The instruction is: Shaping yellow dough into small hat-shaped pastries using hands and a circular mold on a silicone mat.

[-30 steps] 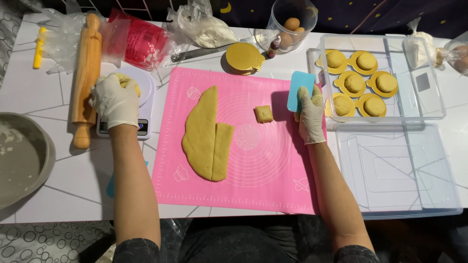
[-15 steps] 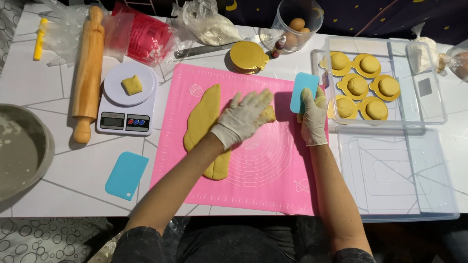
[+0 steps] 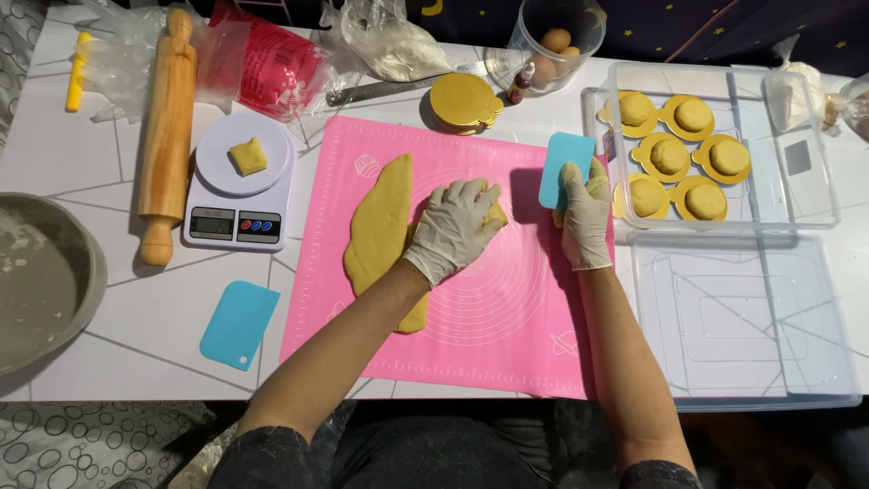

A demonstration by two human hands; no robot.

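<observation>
1. Two gloved hands work over one pink mat point(image 3: 507, 317). The left hand point(image 3: 455, 228) lies palm down at mid-mat, fingers curled together over a small dough piece point(image 3: 495, 215); only a yellow edge of the piece shows at the fingertips.
2. The right hand point(image 3: 584, 217) is clamped on one blue scraper point(image 3: 566, 167), held upright at the mat's far right edge; the scraper's near part is hidden by the fingers.
3. One long dough slab point(image 3: 376, 231) lies on the left half of the mat; its right side is partly covered by the left wrist and forearm.
4. A second blue scraper point(image 3: 238, 323) lies flat on the table, near and left of the mat.
5. One white scale point(image 3: 237, 213) stands left of the mat, bearing one dough cube point(image 3: 247, 156); one rolling pin point(image 3: 167, 127) lies left of the scale.
6. One clear tray point(image 3: 815, 195), right of the mat, holds six dough balls on gold discs point(image 3: 671, 156); a stack of gold discs point(image 3: 463, 101) sits at the mat's far edge.
7. One grey pan point(image 3: 45, 281) is cut off at the left edge.
8. One clear tub with eggs point(image 3: 554, 41) stands far from the viewer; the egg count cannot be made out.
</observation>
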